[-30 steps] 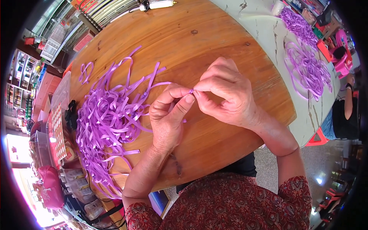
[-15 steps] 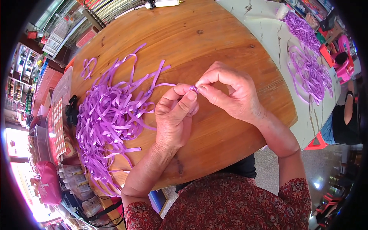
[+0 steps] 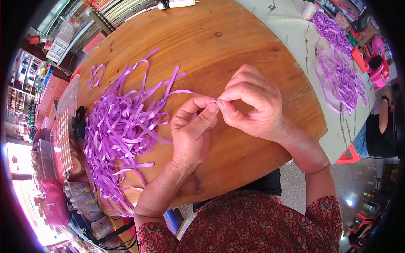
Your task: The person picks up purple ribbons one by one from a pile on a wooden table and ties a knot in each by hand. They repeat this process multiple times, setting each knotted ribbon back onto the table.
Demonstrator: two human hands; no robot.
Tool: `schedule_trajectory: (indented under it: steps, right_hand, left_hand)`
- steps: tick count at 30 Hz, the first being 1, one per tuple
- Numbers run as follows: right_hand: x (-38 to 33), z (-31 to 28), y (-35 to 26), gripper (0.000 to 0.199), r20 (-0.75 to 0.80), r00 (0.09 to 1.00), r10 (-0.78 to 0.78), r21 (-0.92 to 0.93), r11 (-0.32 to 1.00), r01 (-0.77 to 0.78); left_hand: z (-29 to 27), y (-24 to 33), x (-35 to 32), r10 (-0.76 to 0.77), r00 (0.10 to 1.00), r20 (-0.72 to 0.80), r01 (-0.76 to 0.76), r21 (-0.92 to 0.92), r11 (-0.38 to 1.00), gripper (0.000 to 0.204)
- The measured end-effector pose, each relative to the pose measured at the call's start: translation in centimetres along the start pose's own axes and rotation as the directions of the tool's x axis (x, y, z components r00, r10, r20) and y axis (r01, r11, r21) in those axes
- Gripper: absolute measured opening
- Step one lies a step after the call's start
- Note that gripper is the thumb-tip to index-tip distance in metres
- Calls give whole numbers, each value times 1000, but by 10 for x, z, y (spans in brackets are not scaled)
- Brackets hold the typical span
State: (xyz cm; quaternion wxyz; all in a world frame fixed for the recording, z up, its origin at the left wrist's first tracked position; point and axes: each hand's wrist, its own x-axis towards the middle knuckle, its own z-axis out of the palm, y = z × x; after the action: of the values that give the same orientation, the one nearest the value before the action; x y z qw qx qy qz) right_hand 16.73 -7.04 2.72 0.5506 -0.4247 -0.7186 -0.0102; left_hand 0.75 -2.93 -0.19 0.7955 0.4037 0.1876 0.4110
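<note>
Between thumb and forefinger, my left hand [image 3: 195, 120] pinches a purple ribbon [image 3: 182, 91], which runs off leftward to the heap. My right hand [image 3: 255, 103] meets it fingertip to fingertip and is closed on the same ribbon, of which only a tiny purple bit shows between the fingers. A large tangled pile of purple ribbons [image 3: 122, 126] lies on the wooden table to the left of my hands. One small ribbon loop [image 3: 97, 76] rests apart at the pile's far left.
The wooden table [image 3: 236, 168] adjoins a white marbled table [image 3: 291, 25] on the right, which bears another ribbon bundle [image 3: 339, 82]. A white glue gun [image 3: 179, 4] lies at the far edge. Clear plastic boxes [image 3: 82, 198] crowd the left side. Another person's arm [image 3: 383, 116] shows at far right.
My right hand's fingers have curled in closer against the left fingertips. The purple bit between them is now mostly covered. The pile has stayed put.
</note>
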Motion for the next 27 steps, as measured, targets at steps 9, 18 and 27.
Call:
schedule_trajectory:
  steps: [9,18,27]
  right_hand:
    - [-16,15,-3,8,170,822,543,640,574,-511]
    - [-13,13,0,5,124,770,626,797,399,-454]
    - [-5,0,7,10,215,770,601,672,481,-563]
  left_hand:
    - [3,3,-1,-166,984,71,180,-312,933,8]
    - [13,8,-6,-67,997,-32,67,-5,998,11]
    - [15,9,-3,-15,989,-147,31,107,994,10]
